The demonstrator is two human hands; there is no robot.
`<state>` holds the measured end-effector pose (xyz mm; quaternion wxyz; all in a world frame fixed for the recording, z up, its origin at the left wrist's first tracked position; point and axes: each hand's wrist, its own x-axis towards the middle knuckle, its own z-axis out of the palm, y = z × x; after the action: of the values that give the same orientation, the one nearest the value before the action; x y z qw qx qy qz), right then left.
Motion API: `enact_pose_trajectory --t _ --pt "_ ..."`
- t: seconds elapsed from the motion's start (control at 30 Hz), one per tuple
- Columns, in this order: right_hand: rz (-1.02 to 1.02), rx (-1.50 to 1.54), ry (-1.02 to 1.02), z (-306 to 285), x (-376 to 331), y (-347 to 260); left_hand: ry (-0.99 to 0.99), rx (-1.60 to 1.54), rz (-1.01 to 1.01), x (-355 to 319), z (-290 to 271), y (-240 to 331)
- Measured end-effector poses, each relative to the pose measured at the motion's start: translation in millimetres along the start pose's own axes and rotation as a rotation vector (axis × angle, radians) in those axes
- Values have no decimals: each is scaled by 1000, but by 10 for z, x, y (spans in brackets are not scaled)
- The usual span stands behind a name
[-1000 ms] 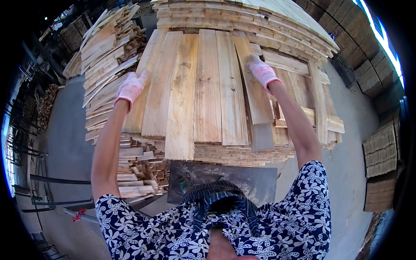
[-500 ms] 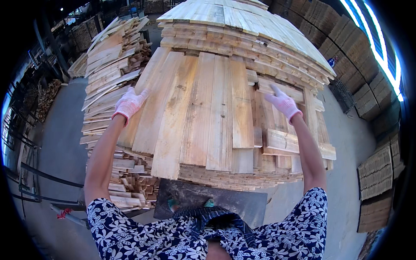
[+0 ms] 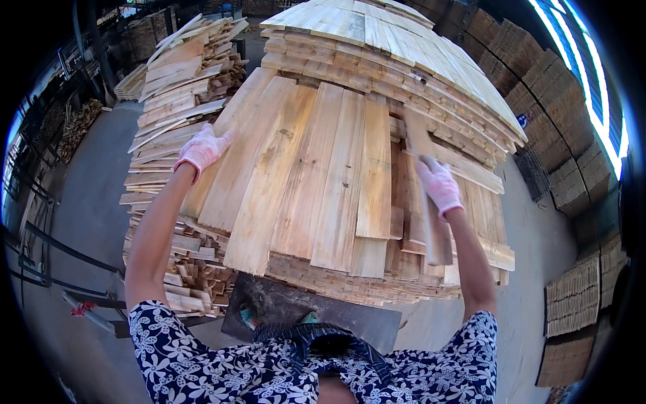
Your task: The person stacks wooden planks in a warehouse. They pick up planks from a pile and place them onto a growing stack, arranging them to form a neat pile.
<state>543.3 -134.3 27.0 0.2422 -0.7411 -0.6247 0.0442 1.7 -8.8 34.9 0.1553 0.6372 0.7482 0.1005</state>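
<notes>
Item: stack of pale wooden boards (image 3: 316, 182), laid side by side at chest height, with a taller board pile (image 3: 397, 60) behind it.

Left hand (image 3: 202, 149): gloved, white and pink, fingers spread flat on the left edge of the outermost board; holding nothing. It sat nearer the camera a second ago and has since slid up along that edge.

Right hand (image 3: 439, 185): gloved, now closed around a narrow plank (image 3: 425, 195) that stands nearly lengthwise on the right side of the stack. Half a second ago this hand lay open on the boards; the plank now looks lifted at its far end, though the view is too warped to be sure.

Reading: one board is being singled out and shifted.

Also present: loose offcut heap (image 3: 175, 108) at left, dark platform (image 3: 269, 306) below, concrete floor (image 3: 81, 202).
</notes>
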Motion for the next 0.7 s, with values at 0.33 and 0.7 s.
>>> enact_pose_trajectory --t 0.33,0.7 --pt "-222 19 116 642 -7 -247 -68 -90 28 -106 -76 57" --pt "-232 -1003 -363 -224 628 -1404 181 -1014 345 -36 162 -967"
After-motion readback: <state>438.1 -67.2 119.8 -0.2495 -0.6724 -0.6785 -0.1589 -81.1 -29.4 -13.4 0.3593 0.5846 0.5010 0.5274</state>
